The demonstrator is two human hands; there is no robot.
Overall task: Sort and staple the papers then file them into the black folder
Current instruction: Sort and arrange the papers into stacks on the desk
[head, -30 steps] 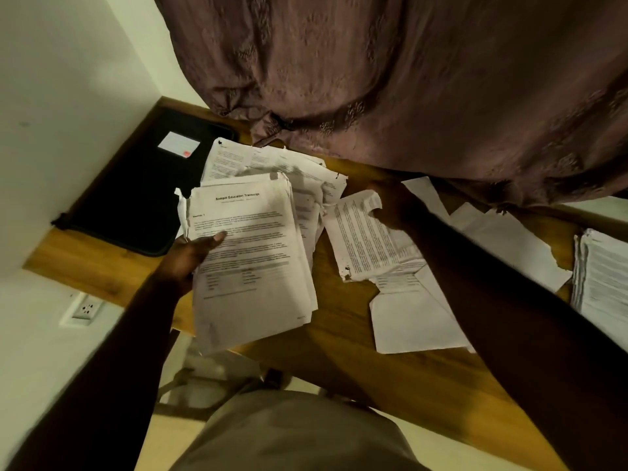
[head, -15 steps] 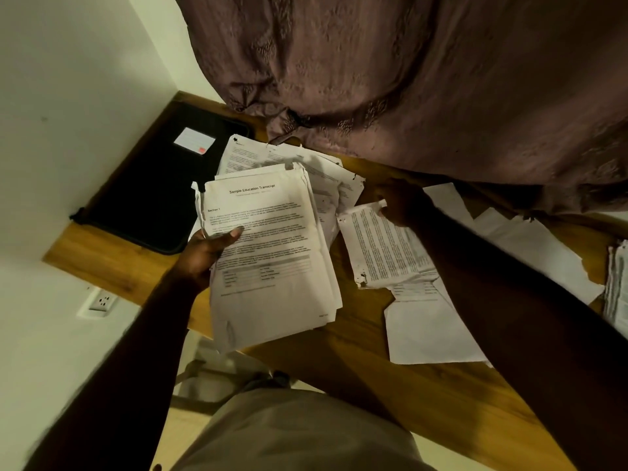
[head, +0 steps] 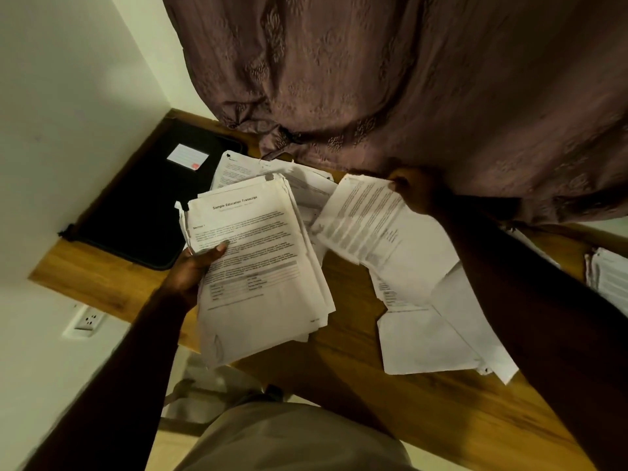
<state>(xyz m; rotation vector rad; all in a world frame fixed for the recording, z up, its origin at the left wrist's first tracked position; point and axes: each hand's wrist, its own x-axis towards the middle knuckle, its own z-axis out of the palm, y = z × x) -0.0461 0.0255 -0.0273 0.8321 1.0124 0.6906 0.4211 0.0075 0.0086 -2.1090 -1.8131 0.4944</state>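
Note:
My left hand (head: 193, 270) grips a thick stack of printed papers (head: 261, 266) at its left edge, thumb on the top sheet headed "Sample Education Transcript". The stack hangs over the table's front edge. My right hand (head: 416, 190) pinches the top corner of a single printed sheet (head: 367, 222) and holds it lifted above the table, right of the stack. The black folder (head: 136, 212) lies closed at the far left of the wooden table (head: 390, 402), with a small white label (head: 187, 157) on it. No stapler is in view.
More loose sheets (head: 428, 338) lie on the table under my right arm, others (head: 258, 168) behind the held stack. Another paper pile (head: 608, 283) sits at the right edge. A brown curtain (head: 407, 79) hangs over the table's back. A wall socket (head: 86, 321) is below left.
My right hand has lifted the single sheet off the table and raised it toward the curtain. The left hand keeps its hold on the stack. The camera view has shifted down and left.

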